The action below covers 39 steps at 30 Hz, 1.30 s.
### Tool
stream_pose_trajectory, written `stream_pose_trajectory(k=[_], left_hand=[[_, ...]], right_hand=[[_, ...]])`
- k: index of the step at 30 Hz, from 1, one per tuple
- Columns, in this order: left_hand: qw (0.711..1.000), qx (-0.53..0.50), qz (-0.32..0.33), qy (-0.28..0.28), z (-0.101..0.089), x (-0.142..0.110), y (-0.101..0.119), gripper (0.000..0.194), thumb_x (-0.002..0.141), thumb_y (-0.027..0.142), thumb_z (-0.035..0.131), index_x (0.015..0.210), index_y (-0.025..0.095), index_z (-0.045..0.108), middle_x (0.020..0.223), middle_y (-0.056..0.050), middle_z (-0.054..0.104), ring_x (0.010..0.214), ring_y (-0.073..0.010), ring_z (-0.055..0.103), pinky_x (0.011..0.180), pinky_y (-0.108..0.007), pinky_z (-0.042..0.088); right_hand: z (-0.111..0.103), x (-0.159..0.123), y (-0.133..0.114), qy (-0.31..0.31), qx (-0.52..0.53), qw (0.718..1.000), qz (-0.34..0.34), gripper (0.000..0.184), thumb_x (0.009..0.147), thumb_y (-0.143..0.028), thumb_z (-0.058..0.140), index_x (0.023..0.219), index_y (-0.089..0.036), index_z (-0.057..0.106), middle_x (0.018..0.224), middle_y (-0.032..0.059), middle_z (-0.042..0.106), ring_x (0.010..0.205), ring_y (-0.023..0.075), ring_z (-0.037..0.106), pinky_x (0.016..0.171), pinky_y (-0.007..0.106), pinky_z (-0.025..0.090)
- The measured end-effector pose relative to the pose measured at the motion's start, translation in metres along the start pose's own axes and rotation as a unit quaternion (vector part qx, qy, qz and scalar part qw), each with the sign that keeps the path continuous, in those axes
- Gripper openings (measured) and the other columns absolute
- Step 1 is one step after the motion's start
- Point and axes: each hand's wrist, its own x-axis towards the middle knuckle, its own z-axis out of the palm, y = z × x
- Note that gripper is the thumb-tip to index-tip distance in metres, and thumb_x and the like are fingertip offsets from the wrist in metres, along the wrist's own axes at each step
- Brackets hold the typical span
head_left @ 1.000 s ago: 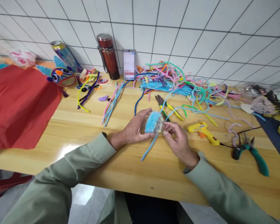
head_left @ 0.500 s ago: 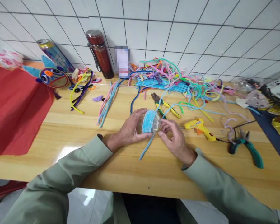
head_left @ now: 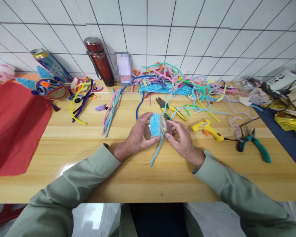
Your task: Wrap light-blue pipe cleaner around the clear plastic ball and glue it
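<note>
A small clear plastic bottle [head_left: 163,122] lies on its side between my hands, a band of light blue pipe cleaner [head_left: 155,125] wrapped around its middle. My left hand [head_left: 139,134] is closed around its left end, thumb below and fingers above. At the right end, the fingertips and thumb of my right hand [head_left: 181,136] grip the bottle's edge, close to the wrapped band. One loose blue pipe cleaner end [head_left: 156,153] hangs below the bottle toward me. More blue strands rise behind it. Part of the bottle is hidden by my fingers.
Behind the bottle lie yellow-handled pliers [head_left: 172,109]. To the right are a yellow glue gun [head_left: 207,129] and green-handled pliers [head_left: 258,144]. A pile of pipe cleaners [head_left: 165,87], a red thermos [head_left: 100,62] and a phone [head_left: 123,68] line the wall. Red sheet [head_left: 14,128] lies left.
My right thumb has come in closer against the bottle's right end. The bottle stays in my left hand, turned slightly. The camera view has shifted a little.
</note>
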Motion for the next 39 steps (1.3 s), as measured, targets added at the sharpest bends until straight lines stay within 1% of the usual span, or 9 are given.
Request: stream_pose_trajectory(k=[3,6,10,14,20,26,31,35,39], left_hand=[[0.999,-0.019,-0.047,-0.001,0.001,-0.002,-0.003,0.091,0.093,0.058,0.080,0.165,0.025,0.035,0.157,-0.021,0.056,0.142,-0.0370,0.062,0.116,-0.055,0.056],[0.997,-0.024,-0.067,0.002,0.001,-0.002,-0.004,0.085,0.095,0.061,0.076,0.162,0.024,0.039,0.155,-0.020,0.058,0.139,-0.0356,0.065,0.114,-0.052,0.058],[0.999,-0.006,-0.039,0.010,0.001,0.000,-0.002,0.082,0.097,0.063,0.074,0.160,0.023,0.042,0.153,-0.020,0.059,0.144,-0.0358,0.060,0.120,-0.055,0.052],[1.000,0.002,-0.008,0.019,0.004,0.001,0.000,0.099,0.085,0.072,0.081,0.161,0.025,0.038,0.154,-0.020,0.054,0.149,-0.0387,0.052,0.123,-0.059,0.049],[0.997,-0.032,-0.065,0.012,0.008,-0.003,0.002,0.100,0.084,0.060,0.089,0.163,0.029,0.035,0.155,-0.017,0.054,0.147,-0.0372,0.055,0.121,-0.058,0.051],[0.990,-0.079,-0.116,0.019,0.010,-0.005,0.001,0.095,0.089,0.056,0.085,0.163,0.028,0.033,0.157,-0.018,0.052,0.146,-0.0360,0.058,0.119,-0.056,0.055],[0.994,-0.068,-0.082,0.022,0.008,0.000,0.000,0.083,0.094,0.053,0.080,0.159,0.026,0.037,0.153,-0.017,0.054,0.144,-0.0333,0.059,0.118,-0.054,0.055],[0.999,-0.010,-0.032,0.020,0.005,0.002,-0.001,0.080,0.096,0.054,0.075,0.159,0.024,0.037,0.155,-0.018,0.050,0.151,-0.0357,0.049,0.124,-0.059,0.048],[0.999,0.025,-0.033,0.029,0.003,0.000,-0.007,0.077,0.100,0.057,0.067,0.162,0.024,0.034,0.155,-0.019,0.049,0.150,-0.0364,0.048,0.124,-0.062,0.045]], right_hand=[[0.001,-0.001,0.001,-0.004,-0.002,1.000,0.000,0.041,0.105,-0.033,0.065,0.145,-0.027,0.059,0.113,0.0084,0.074,0.084,0.0222,0.071,0.075,0.040,0.063],[0.001,-0.001,0.000,-0.006,-0.003,1.000,0.004,0.041,0.104,-0.031,0.065,0.144,-0.028,0.060,0.110,0.0072,0.072,0.083,0.0215,0.071,0.075,0.039,0.064],[-0.001,-0.003,-0.003,-0.014,-0.003,1.000,0.007,0.041,0.104,-0.030,0.065,0.145,-0.028,0.059,0.104,0.0054,0.070,0.083,0.0208,0.071,0.074,0.037,0.063],[-0.003,-0.006,-0.005,-0.017,-0.008,1.000,0.001,0.043,0.105,-0.028,0.065,0.147,-0.028,0.057,0.107,0.0066,0.070,0.087,0.0212,0.072,0.073,0.036,0.063],[-0.005,-0.010,-0.007,-0.032,-0.011,0.999,0.022,0.048,0.105,-0.030,0.066,0.151,-0.029,0.054,0.111,0.0079,0.072,0.090,0.0223,0.072,0.076,0.038,0.065],[-0.004,-0.010,-0.008,-0.032,-0.019,0.999,0.037,0.054,0.105,-0.032,0.067,0.156,-0.031,0.051,0.112,0.0080,0.073,0.090,0.0230,0.072,0.077,0.039,0.066],[-0.003,-0.007,-0.009,-0.030,-0.026,0.999,0.025,0.056,0.106,-0.032,0.064,0.160,-0.032,0.047,0.115,0.0089,0.073,0.090,0.0235,0.071,0.076,0.040,0.065],[-0.003,-0.005,-0.009,-0.037,-0.026,0.999,0.015,0.056,0.105,-0.032,0.065,0.159,-0.032,0.049,0.122,0.0109,0.071,0.095,0.0257,0.071,0.077,0.042,0.066],[-0.002,-0.007,-0.008,-0.039,0.007,0.999,-0.003,0.059,0.104,-0.027,0.065,0.160,-0.032,0.047,0.131,0.0118,0.071,0.098,0.0247,0.073,0.077,0.040,0.066]])
